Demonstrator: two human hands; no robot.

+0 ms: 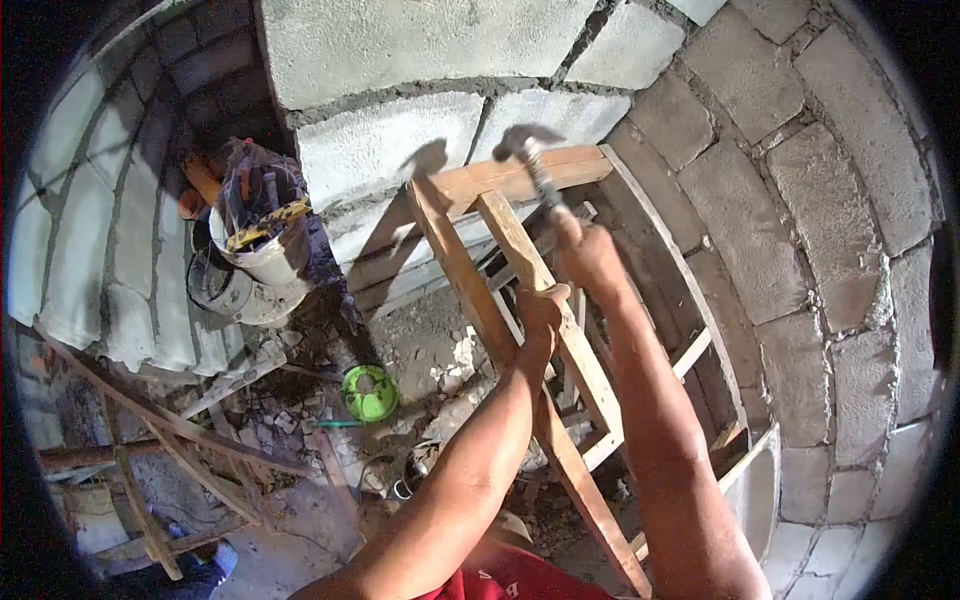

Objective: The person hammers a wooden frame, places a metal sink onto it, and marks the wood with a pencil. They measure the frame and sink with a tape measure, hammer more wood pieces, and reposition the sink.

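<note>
My right hand (590, 258) is closed round the handle of a claw hammer (538, 168), whose head is raised near the top rail of a wooden frame (530, 178). Lower and to the left, my left hand (543, 308) grips a wooden piece (518, 240) that meets the top rail at its upper end. The frame's long left beam (460, 270) runs down beside my left wrist. The hammer is slightly blurred, and I cannot tell whether its head touches the wood.
Concrete block walls (380, 145) rise ahead and on the right. A white bucket (275, 250) of tools stands at the left. A green bowl (370, 393) lies on the rubble-strewn floor, with wooden lengths (180, 430) at the lower left.
</note>
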